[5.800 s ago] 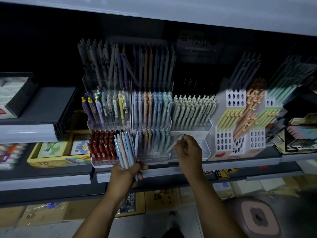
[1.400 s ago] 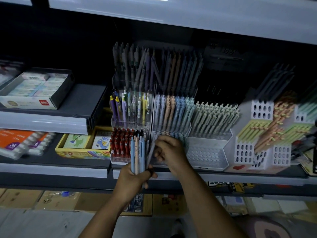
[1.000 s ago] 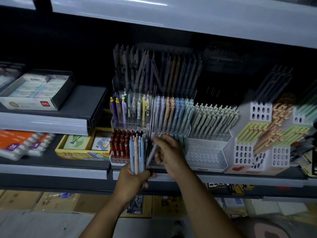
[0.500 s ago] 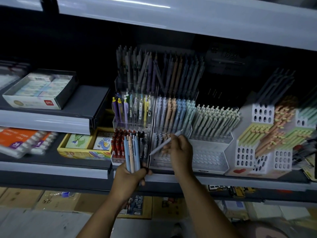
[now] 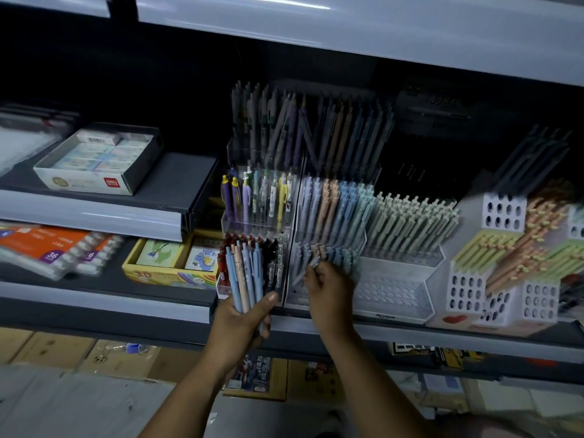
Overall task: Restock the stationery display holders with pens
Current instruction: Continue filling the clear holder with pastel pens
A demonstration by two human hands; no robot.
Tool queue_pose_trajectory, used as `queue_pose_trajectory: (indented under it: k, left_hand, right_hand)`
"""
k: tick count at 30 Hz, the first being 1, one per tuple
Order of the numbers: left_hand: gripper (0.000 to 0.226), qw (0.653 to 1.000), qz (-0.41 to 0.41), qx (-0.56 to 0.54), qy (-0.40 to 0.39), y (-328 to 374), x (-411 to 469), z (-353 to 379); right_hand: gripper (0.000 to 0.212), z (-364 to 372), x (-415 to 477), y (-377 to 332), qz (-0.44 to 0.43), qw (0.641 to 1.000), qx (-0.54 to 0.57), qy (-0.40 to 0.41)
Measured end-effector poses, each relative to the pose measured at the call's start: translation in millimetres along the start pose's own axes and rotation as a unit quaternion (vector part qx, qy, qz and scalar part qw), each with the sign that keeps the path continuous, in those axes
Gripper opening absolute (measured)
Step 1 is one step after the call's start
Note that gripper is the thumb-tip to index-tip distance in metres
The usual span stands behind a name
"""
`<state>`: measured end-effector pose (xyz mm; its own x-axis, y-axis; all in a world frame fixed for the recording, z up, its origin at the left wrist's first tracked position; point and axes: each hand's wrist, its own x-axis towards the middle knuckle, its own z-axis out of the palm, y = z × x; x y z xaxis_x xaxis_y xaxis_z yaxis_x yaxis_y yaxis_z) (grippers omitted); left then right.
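As left hand (image 5: 240, 324) grips, pens (image 5: 245, 273) above (upright)

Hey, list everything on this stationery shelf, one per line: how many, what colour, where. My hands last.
Clear acrylic tiered holders: two, transparent, shelf centre.
Red-capped pens: many, red, left clear holder's bottom tier.
Perforated tiered plastic holder: one, white, right of those, holding pale-green pens.
Perforated tower holders: several, white, far right.
Open cardboard eraser box: one, grey-white, upper left shelf.
Cardboard picture box: one, yellow, left of the clear holders.
Bundle of slim plastic pens: several, blue and peach, before the red-capped pens.
Single slim pen: one, lilac-grey, at the right clear holder's bottom tier.
Left hand: grips the bundle.
Right hand: pinches the single pen.
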<state>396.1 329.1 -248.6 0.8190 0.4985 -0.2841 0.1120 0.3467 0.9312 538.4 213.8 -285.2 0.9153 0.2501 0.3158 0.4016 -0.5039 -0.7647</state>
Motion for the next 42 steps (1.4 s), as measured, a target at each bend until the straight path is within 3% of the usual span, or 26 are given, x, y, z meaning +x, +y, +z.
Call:
queue_pose_trajectory:
  k: [6,14,17,22,27,34,42]
  left_hand:
    - [0.036,1.0,0.003,0.007,-0.017,-0.3,0.5,-0.3]
    - [0.032,0.999,0.007,-0.003,-0.045,-0.5,-1.6,-2.6]
    - [0.032,0.999,0.001,-0.011,-0.05,-0.9,-1.6,-2.7]
    - [0.026,0.999,-0.015,-0.028,-0.04,-2.4,1.2,1.9]
    - [0.031,0.997,-0.013,0.021,-0.076,-4.0,3.8,6.7]
    - [0.027,0.997,-0.008,0.017,-0.077,-3.9,5.4,20.2]
    - [0.035,0.999,0.006,0.002,-0.046,-6.3,10.8,17.4]
  right_hand:
    - [0.039,9.3,4.5,-14.3,-0.034,0.992,-0.114,-0.042]
    - [0.029,21.1,11.5,-16.5,0.025,0.982,-0.166,-0.088]
    - [0.027,20.7,9.9,-11.1,0.061,0.984,-0.122,-0.114]
    - [0.011,7.2,-1.6,-16.2,0.197,0.97,0.086,-0.118]
    - [0.025,-19.0,-0.7,-44.7,0.176,0.939,0.245,-0.166]
    - [0.02,-35.4,5.0,-52.1,0.157,0.927,0.276,-0.201]
    - [0.02,-41.1,11.4,-41.3,0.171,0.923,0.326,-0.109]
